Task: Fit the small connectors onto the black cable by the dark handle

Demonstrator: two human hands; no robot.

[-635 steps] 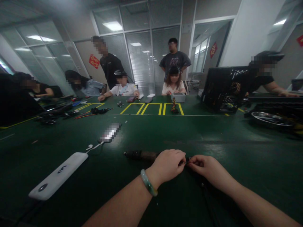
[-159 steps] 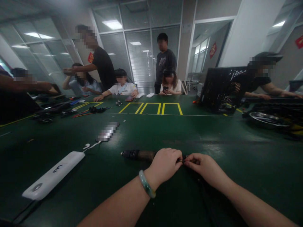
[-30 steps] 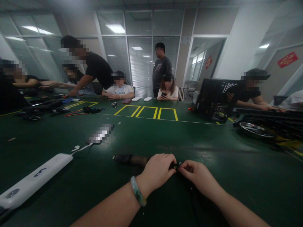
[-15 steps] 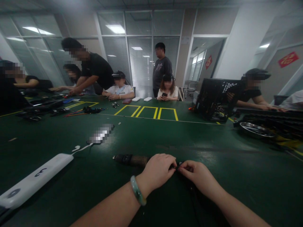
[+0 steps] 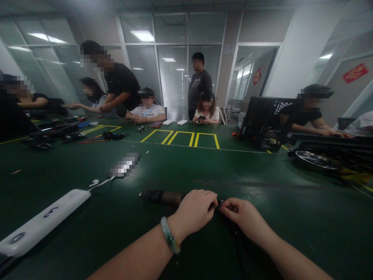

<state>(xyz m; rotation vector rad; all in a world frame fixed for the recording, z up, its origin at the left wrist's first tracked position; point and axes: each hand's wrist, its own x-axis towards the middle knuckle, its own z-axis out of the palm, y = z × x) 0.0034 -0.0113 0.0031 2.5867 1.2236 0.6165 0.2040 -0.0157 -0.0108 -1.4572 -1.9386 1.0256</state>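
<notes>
Head: left hand (image 5: 194, 210), tool (image 5: 161, 197) (crate (image 5: 262, 118) murky)

green table (image 5: 262, 186) (yellow lines (image 5: 204, 133)), brown-black tool (image 5: 163, 197)

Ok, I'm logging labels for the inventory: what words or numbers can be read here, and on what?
"3": dark numeral on the white power bank.
Red sign on the right wall: one character, too blurred to read.
Smaller red sign by the doorway: too blurred.
Standing person's shirt print: unreadable.
Phone screen: pixelated, unreadable.
</notes>
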